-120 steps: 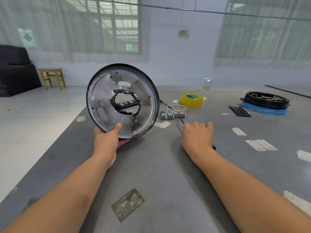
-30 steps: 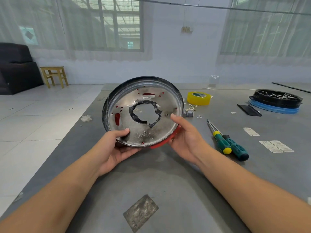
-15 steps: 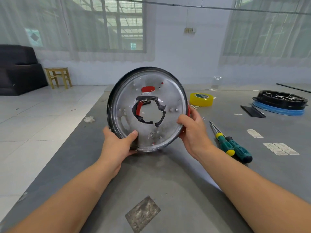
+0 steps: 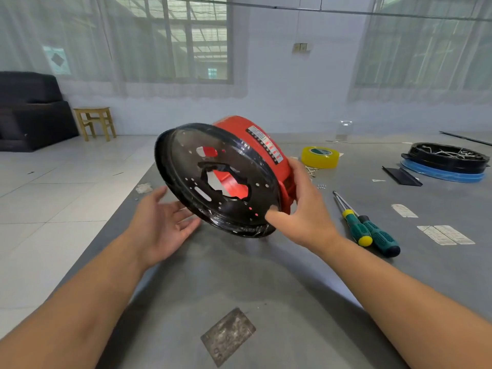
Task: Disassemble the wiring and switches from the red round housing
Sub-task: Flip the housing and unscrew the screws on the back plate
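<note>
The red round housing (image 4: 255,145) hangs tilted above the grey table (image 4: 266,288), its black-rimmed metal base plate turned toward me and to the left. A ragged hole in the plate's middle shows red inside. My right hand (image 4: 300,214) grips the housing at its right side, thumb on the black rim. Just below and left of the rim, my left hand (image 4: 162,222) is palm up with fingers spread, holding nothing. Loose wires and small screws (image 4: 315,177) lie on the table behind the housing.
Two green-handled screwdrivers (image 4: 370,230) lie right of my right hand. A yellow tape roll (image 4: 319,157) sits behind. A black ring on a blue disc (image 4: 447,161) and a black strip (image 4: 402,177) are far right. The table's left edge drops to tiled floor.
My left hand has let go of the housing and opened below it. My right hand has turned the housing so its red side wall and label face up and right.
</note>
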Action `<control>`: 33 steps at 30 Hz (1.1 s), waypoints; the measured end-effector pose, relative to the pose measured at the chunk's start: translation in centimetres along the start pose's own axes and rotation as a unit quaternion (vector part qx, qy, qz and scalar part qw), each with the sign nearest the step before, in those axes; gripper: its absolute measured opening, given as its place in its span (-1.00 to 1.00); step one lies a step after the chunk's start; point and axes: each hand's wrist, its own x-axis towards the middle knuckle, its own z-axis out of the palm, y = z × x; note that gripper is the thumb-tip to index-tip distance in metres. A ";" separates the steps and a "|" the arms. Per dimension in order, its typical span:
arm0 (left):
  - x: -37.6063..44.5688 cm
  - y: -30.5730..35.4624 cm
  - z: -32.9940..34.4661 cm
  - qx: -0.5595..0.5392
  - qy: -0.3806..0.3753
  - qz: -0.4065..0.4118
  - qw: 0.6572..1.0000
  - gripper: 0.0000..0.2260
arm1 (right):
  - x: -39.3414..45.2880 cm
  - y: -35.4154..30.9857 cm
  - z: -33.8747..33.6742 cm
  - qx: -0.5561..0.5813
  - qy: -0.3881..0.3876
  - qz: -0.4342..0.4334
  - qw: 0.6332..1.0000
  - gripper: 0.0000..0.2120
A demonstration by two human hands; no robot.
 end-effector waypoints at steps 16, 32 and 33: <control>-1.1 1.6 -2.9 0.109 0.057 -0.028 0.992 -0.63 | -0.7 1.4 -3.0 -0.351 -0.264 -0.159 0.884 0.05; 0.2 -2.1 0.0 0.454 0.082 0.140 0.876 -0.75 | -1.3 1.5 -2.1 -0.259 -0.113 -0.175 0.943 -0.54; 0.2 -2.5 0.3 0.468 0.091 0.149 0.866 -0.75 | -1.4 1.6 -1.9 -0.256 -0.105 -0.170 0.946 -0.53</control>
